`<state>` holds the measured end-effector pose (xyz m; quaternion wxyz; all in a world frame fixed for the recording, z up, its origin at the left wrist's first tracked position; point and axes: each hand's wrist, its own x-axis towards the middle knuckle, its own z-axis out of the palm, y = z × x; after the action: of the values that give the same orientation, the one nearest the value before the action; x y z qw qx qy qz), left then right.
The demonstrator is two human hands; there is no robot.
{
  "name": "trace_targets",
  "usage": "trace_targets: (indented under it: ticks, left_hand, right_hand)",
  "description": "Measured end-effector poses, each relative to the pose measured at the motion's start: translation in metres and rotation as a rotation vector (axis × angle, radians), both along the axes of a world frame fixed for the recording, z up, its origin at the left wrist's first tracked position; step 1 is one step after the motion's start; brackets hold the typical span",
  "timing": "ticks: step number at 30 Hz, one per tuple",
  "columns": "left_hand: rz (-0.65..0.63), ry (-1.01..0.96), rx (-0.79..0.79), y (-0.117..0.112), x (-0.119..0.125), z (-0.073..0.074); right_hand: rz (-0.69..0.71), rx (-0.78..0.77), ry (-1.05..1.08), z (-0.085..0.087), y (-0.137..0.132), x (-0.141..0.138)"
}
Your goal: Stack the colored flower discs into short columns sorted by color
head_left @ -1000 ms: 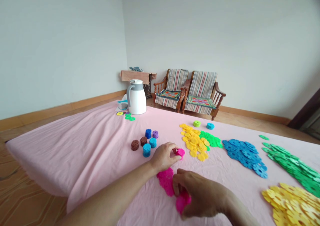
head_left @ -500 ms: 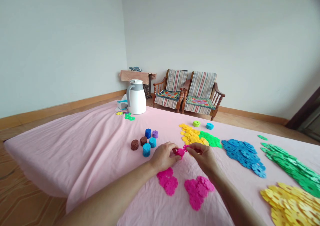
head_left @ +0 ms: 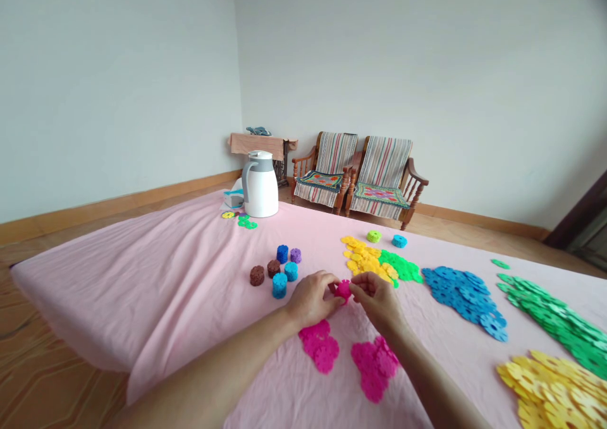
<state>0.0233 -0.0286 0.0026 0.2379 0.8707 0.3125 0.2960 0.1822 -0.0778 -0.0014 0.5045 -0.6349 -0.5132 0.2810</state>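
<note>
Between thumb and fingers, my left hand [head_left: 313, 299] grips a short stack of pink notched plastic discs [head_left: 343, 290] just above the cloth. My right hand [head_left: 377, 296] is pinched at the stack's right side, on a pink disc that its fingertips mostly hide. Two loose piles of pink notched discs lie below my hands, a left pile [head_left: 324, 352] and a right pile [head_left: 374, 369], the latter partly under my right forearm. Left of my hands stand small disc stacks: light blue [head_left: 279, 285], brown [head_left: 257, 275], dark blue [head_left: 282, 253] and purple [head_left: 296, 255].
The table has a pink cloth [head_left: 199, 277]. Beyond my hands lie orange-yellow discs [head_left: 363, 256] and green discs [head_left: 401, 266]. Blue [head_left: 465, 296], darker green [head_left: 554, 315] and yellow piles [head_left: 559, 388] spread to the right. A white jug [head_left: 262, 192] stands at the back, with two wooden chairs [head_left: 382, 176] beyond.
My right hand has moved left, bringing its pink disc from just beside the stack onto it. My left hand keeps its hold. The view has shifted slightly.
</note>
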Motion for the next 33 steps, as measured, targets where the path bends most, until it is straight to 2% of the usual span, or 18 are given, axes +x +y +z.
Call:
trace_targets:
  ticks: [11, 14, 18, 21, 24, 33]
  left_hand:
    - [0.02, -0.02, -0.032, -0.001, 0.0, 0.002]
    - [0.072, -0.011, -0.043, -0.002, -0.002, 0.002]
    - [0.132, 0.045, 0.035, -0.002, -0.007, -0.003]
    - [0.115, 0.092, 0.071, -0.003, -0.008, -0.005]
    - [0.074, 0.113, 0.085, -0.003, -0.008, -0.004]
    - [0.058, 0.112, 0.082, -0.004, -0.008, -0.005]
  right_hand:
    - [-0.057, 0.022, -0.098, -0.006, -0.001, 0.012]
    - [-0.061, 0.008, -0.232, -0.009, -0.005, 0.014]
    - [-0.039, -0.023, -0.514, -0.011, -0.012, 0.012]
    - [-0.019, -0.045, -0.636, -0.008, -0.015, 0.007]
    - [-0.002, -0.052, -0.677, -0.005, -0.017, 0.002]
    - [0.016, -0.033, -0.716, -0.004, -0.019, -0.002]
